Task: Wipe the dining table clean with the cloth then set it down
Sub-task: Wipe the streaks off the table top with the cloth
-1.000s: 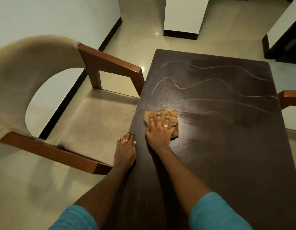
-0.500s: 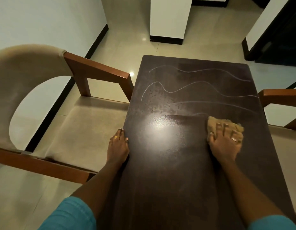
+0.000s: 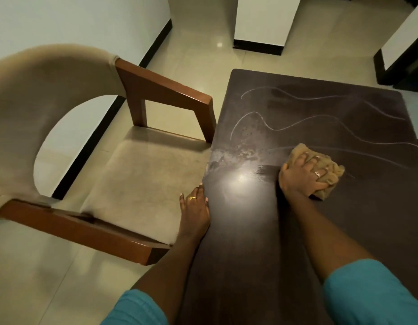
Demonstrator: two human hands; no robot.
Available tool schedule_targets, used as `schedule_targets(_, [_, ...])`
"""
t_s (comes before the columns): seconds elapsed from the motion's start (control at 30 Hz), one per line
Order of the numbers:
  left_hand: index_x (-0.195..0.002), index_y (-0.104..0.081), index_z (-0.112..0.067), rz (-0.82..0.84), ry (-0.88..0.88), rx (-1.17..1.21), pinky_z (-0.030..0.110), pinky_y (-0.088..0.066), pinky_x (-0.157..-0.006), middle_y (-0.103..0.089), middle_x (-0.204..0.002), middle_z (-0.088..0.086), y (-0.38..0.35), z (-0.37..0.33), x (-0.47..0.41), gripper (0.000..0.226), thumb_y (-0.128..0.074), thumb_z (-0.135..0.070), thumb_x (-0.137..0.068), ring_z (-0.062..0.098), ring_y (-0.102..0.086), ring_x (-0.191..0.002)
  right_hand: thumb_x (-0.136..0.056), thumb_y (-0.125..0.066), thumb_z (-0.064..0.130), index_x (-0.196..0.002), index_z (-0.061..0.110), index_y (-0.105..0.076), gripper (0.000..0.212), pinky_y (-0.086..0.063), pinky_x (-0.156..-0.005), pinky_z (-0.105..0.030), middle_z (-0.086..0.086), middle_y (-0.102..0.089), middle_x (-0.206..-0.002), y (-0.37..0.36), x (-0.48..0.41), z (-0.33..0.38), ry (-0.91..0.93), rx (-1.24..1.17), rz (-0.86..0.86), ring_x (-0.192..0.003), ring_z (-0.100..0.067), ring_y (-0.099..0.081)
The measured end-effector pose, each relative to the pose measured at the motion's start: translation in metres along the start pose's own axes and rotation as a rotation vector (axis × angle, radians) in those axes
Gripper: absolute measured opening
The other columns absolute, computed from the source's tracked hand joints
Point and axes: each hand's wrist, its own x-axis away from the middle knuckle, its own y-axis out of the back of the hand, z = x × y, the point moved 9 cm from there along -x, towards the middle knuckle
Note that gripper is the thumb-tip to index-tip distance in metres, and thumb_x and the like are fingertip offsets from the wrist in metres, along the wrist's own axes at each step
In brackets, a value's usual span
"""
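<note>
- Cloth: tan crumpled rag (image 3: 330,173) sits on the dark brown rectangular wooden dining table (image 3: 262,242), right of centre, w/ the right hand (image 3: 301,177) on top of it.
- Right hand: fingers spread over the rag and curled down into it, pressing it flat to the tabletop; thumb side tucks under the near edge, so I read it as gripping the cloth. Silver ring on one finger.
- Left hand (image 3: 195,212): rests at the table's left edge, palm down, fingers extended and together, holding nothing. Gold ring on one finger. Fingertips touch the table edge, next to the chair seat.
- Tabletop, far half: three thin pale wavy lines (image 3: 320,120) run across it, plus a greyish smeared patch (image 3: 236,156) near the left edge. The nearest line runs into the cloth's far side.
- Tabletop, near half: looks darker and glossy, w/ a bright ceiling-light reflection (image 3: 241,184) between my two hands. Short streak marks just left of the right hand.
- Beige upholstered armchair w/ reddish-brown wooden arms (image 3: 137,174) stands left of the table, one arm's front post touching or nearly touching the table edge; can't tell which.
- Teal short sleeves (image 3: 367,294) show on both upper arms at the bottom.
- Floor: pale glossy tiles (image 3: 198,50); white walls w/ black skirting beyond.
</note>
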Motion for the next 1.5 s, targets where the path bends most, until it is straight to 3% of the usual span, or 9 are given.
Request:
schedule_targets(0.13, [-0.142,-0.029,-0.006,0.024,0.003,-0.003,0.045,-0.001,-0.117,-0.041,-0.144,0.012,-0.002,0.002,0.0,0.055,-0.017,-0.027,-0.093,0.024,-0.037,-0.134,-0.096,-0.032,0.046,-0.151,0.02,-0.018,0.062,-0.011,-0.106,-0.067,-0.012,-0.01,-0.159,-0.021,0.028,0.087,0.197,0.05,0.01,-0.143,-0.044,-0.005])
schedule_targets(0.27, [-0.144,-0.023,-0.008,0.04,0.004,-0.008,0.044,0.001,-0.117,-0.036,-0.148,0.01,-0.003,0.003,-0.001,0.047,-0.027,-0.019,-0.099,0.022,-0.031,-0.138,-0.096,-0.027,0.052,-0.151,0.025,-0.012,0.064,-0.012,-0.107,-0.068,-0.008,-0.01,-0.16,-0.046,0.079,0.159,0.587,0.191,0.06,-0.144,-0.044,-0.004])
schedule_targets(0.37, [-0.144,-0.024,-0.01,0.047,-0.004,-0.062,0.045,-0.003,-0.117,-0.038,-0.146,0.01,-0.003,0.004,0.0,0.047,-0.028,-0.02,-0.099,0.022,-0.031,-0.138,-0.096,-0.028,0.053,-0.151,0.03,-0.013,0.062,-0.014,-0.108,-0.065,-0.003,-0.009,-0.16,-0.057,0.11,0.174,0.856,0.282,0.089,-0.145,-0.039,-0.007])
schedule_targets(0.47, [-0.14,-0.033,-0.009,0.02,-0.042,-0.131,0.046,-0.007,-0.117,-0.045,-0.141,0.011,0.005,0.0,-0.004,0.044,-0.03,-0.02,-0.098,0.024,-0.037,-0.134,-0.092,-0.017,0.054,-0.151,0.031,-0.014,0.063,-0.017,-0.11,-0.059,0.0,-0.011,-0.16,-0.051,0.105,0.163,0.945,0.348,0.091,-0.146,-0.034,-0.012])
schedule_targets(0.67, [-0.131,-0.044,-0.008,-0.066,-0.1,-0.145,0.046,-0.009,-0.116,-0.048,-0.137,0.012,0.03,-0.014,-0.046,0.038,-0.033,-0.019,-0.097,0.028,-0.038,-0.131,-0.08,-0.01,0.056,-0.144,0.026,-0.032,0.074,-0.023,-0.109,-0.055,-0.01,-0.022,-0.156,-0.016,0.046,0.1,0.67,0.26,0.015,-0.141,-0.036,-0.023])
schedule_targets(0.83, [-0.135,-0.039,-0.007,-0.042,-0.09,-0.207,0.047,-0.007,-0.117,-0.046,-0.139,0.012,0.027,-0.03,-0.08,0.04,-0.03,-0.019,-0.098,0.03,-0.035,-0.133,-0.096,-0.034,0.053,-0.143,0.03,-0.038,0.053,-0.03,-0.107,-0.054,-0.024,-0.023,-0.149,0.026,-0.019,-0.004,0.257,0.126,-0.126,-0.135,-0.042,-0.025])
schedule_targets(1.1, [-0.117,-0.054,-0.01,0.0,0.234,-0.233,0.063,0.008,-0.109,-0.062,-0.117,0.013,0.009,-0.012,-0.112,0.03,-0.038,-0.024,-0.096,0.031,-0.041,-0.128,-0.097,-0.036,0.047,-0.147,0.031,-0.029,0.053,-0.02,-0.103,-0.066,-0.015,-0.023,-0.153,0.018,-0.034,-0.006,-0.019,-0.043,-0.121,-0.137,-0.051,-0.016])
schedule_targets(1.27, [-0.115,-0.056,-0.012,-0.148,0.492,0.125,0.062,0.016,-0.107,-0.063,-0.114,0.013,0.008,0.013,-0.1,0.038,-0.024,-0.026,-0.1,0.029,-0.037,-0.131,-0.095,-0.035,0.051,-0.147,0.035,-0.029,0.054,-0.022,-0.104,-0.061,-0.01,-0.02,-0.157,-0.007,-0.005,0.091,0.376,0.055,-0.047,-0.139,-0.048,-0.014])
schedule_targets(1.5, [-0.138,-0.037,-0.015,-0.319,0.513,0.328,0.057,0.018,-0.108,-0.053,-0.135,0.013,0.02,0.021,-0.092,0.045,-0.022,-0.032,-0.1,0.027,-0.024,-0.14,-0.089,-0.029,0.056,-0.143,0.037,-0.035,0.058,-0.022,-0.105,-0.059,-0.006,-0.03,-0.154,-0.052,0.07,0.16,1.221,0.249,0.124,-0.14,-0.042,-0.021])
